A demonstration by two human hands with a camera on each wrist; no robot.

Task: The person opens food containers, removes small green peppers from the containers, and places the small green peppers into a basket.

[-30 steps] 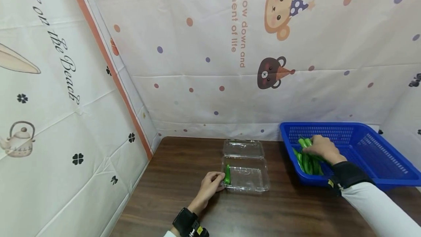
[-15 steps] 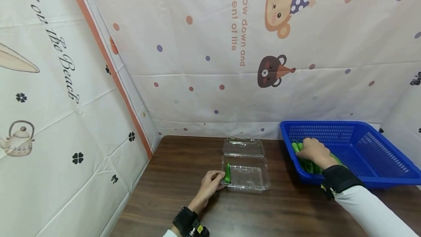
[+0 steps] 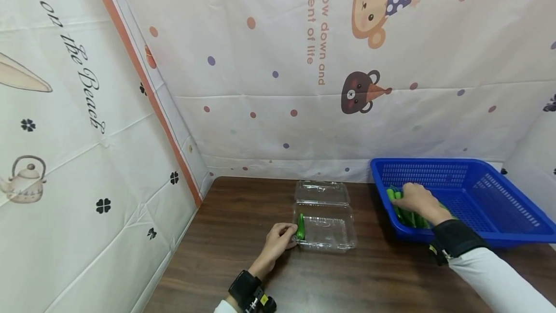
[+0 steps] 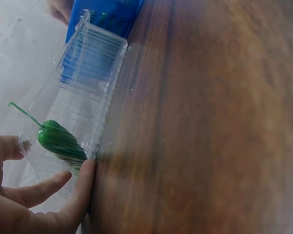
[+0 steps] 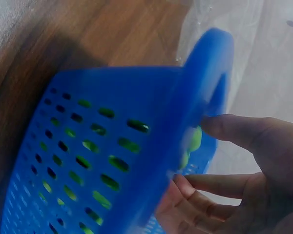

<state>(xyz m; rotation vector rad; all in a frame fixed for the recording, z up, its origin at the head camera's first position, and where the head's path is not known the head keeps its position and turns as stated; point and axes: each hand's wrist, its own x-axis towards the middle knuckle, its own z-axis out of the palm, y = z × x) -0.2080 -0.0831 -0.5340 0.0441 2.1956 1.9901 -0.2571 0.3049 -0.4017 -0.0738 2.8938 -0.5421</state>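
Note:
My left hand (image 3: 278,240) pinches the left front corner of a clear plastic clamshell box (image 3: 330,232), thumb at the rim and fingers low on its side. The box lies open on the table, its lid folded back. One green chili pepper (image 4: 61,139) rests inside along the left wall, stem toward the thumb. My right hand (image 3: 420,200) reaches into a blue basket (image 3: 506,206), over several green chili peppers (image 3: 394,196) at its left end. In the right wrist view, thumb and fingers stand apart around pale green pepper ends (image 5: 195,140); whether they grip one is unclear.
The blue basket's raised left wall stands between the peppers and the box. Brown wooden table (image 3: 208,250) extends left and front of the box. A printed white cloth (image 3: 269,129) closes off the back and left side.
My right hand has shifted slightly left within the basket, and the peppers under it have shifted toward the left wall. The left hand, the box and its pepper stay put.

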